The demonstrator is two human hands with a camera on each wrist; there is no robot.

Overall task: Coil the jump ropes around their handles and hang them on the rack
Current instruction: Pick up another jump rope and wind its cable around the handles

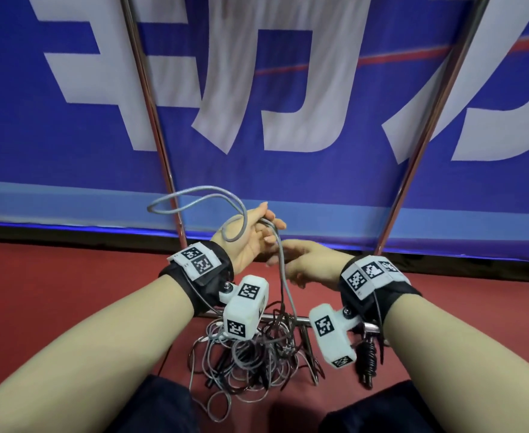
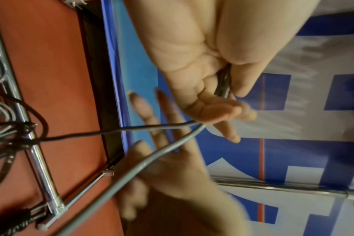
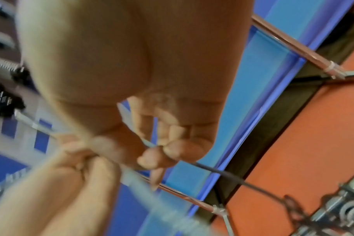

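Note:
My left hand [image 1: 257, 235] is raised over the floor and pinches loops of a grey jump rope [image 1: 200, 187] between thumb and fingers [image 2: 238, 76]. One loop arcs up to the left of that hand. A grey strand [image 2: 168, 150] and a dark strand [image 2: 91, 135] run down from it to a tangled pile of ropes [image 1: 250, 354]. My right hand [image 1: 306, 264] is just below and right of the left. Some of its fingers [image 3: 170, 148] curl round the grey strand [image 3: 148, 142]. The handles are hidden.
The chrome rack has two upright poles [image 1: 150, 98] [image 1: 441, 98] and a low cross bar [image 1: 291, 320] above the pile. A coiled black rope [image 1: 367, 354] hangs on that bar at the right. A blue and white banner [image 1: 288, 120] stands behind, over red floor [image 1: 69, 276].

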